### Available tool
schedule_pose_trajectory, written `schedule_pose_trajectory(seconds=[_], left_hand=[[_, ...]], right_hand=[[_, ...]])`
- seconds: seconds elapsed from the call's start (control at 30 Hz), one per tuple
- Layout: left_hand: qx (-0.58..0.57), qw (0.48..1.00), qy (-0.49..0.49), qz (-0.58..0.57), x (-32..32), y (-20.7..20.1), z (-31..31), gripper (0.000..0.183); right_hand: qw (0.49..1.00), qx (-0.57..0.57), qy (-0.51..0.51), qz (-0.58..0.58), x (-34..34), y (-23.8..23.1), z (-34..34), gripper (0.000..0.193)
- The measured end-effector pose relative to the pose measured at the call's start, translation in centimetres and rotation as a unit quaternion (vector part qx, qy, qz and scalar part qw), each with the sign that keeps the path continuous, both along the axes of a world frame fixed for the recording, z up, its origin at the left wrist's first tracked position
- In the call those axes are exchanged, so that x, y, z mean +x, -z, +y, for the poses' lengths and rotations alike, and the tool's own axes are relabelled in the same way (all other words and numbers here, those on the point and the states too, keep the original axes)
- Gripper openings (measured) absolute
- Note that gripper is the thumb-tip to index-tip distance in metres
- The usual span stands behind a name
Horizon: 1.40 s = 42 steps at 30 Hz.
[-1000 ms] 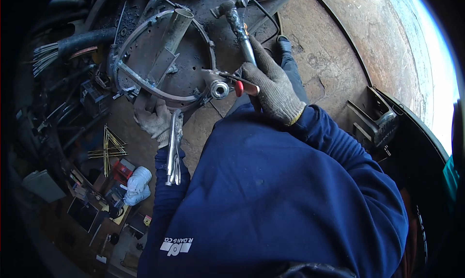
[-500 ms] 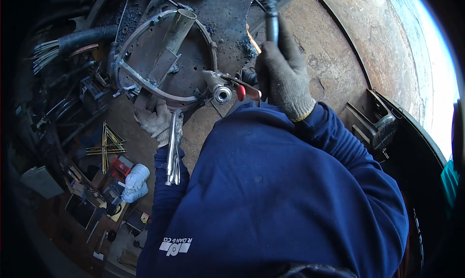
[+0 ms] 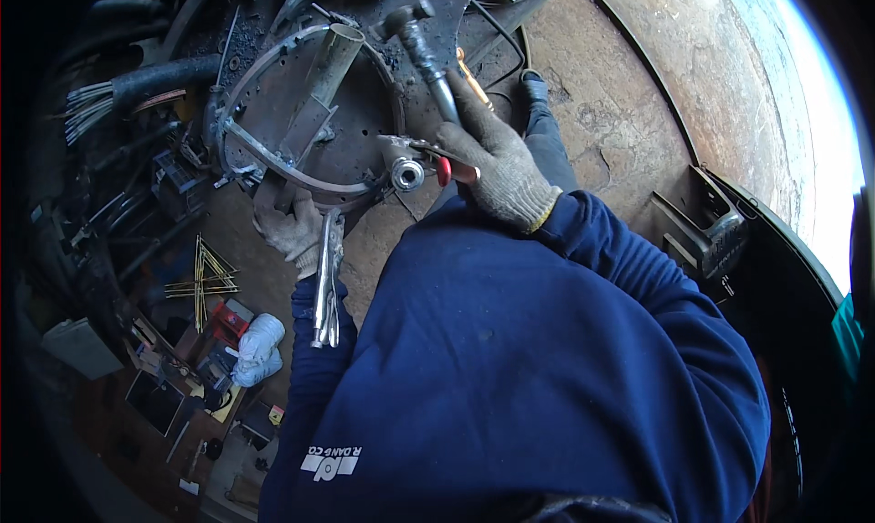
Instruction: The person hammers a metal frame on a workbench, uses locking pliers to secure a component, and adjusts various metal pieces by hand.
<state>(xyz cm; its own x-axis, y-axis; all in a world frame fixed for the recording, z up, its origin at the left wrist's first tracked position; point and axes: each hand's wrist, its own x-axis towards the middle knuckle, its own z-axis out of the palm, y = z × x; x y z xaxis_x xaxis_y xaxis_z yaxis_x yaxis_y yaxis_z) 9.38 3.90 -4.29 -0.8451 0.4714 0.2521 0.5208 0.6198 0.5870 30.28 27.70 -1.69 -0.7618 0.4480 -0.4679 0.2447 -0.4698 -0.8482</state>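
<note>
Blown-out white daylight at the right edge, floor well lit at upper right, dim left side, deep shadow at lower right, black rim with bent lines, bright glints on the pliers, slightly soft hammer

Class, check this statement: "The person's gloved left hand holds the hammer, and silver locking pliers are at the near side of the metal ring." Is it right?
Not quite: the head view shows the gloved right hand holding the hammer, not the left hand. Silver locking pliers are indeed at the near side of the metal ring.
</note>
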Motion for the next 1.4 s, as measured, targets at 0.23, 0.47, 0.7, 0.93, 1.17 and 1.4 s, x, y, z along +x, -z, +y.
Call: schedule_pose_trajectory(seconds=[0.23,0.47,0.7,0.93,1.17,1.4], left_hand=[[0.037,0.998,-0.021,-0.047,0.4,-0.1,0.1,0.039],[0.016,1.0,-0.007,-0.005,0.7,-0.4,0.3,0.04],[0.039,0.998,-0.031,-0.042,0.2,0.7,0.2,0.041],[0.041,0.999,0.024,-0.008,0.0,0.1,0.4,0.042],[0.039,0.999,0.017,0.002,0.2,0.9,-0.4,0.039],[-0.015,0.999,-0.03,0.003,1.0,-0.7,0.6,0.045]], right_hand=[[0.996,-0.023,0.082,0.019,0.1,-0.8,0.7,0.073],[0.995,0.079,-0.05,-0.044,-0.3,-1.2,0.7,0.069],[0.999,0.03,0.02,0.006,-0.3,-0.3,0.5,0.071],[1.0,0.011,0.014,0.018,-0.2,0.6,0.2,0.072],[0.991,0.089,0.098,0.033,-0.5,-0.1,0.2,0.07],[0.997,-0.025,0.055,0.045,-0.1,-1.4,1.2,0.07]])
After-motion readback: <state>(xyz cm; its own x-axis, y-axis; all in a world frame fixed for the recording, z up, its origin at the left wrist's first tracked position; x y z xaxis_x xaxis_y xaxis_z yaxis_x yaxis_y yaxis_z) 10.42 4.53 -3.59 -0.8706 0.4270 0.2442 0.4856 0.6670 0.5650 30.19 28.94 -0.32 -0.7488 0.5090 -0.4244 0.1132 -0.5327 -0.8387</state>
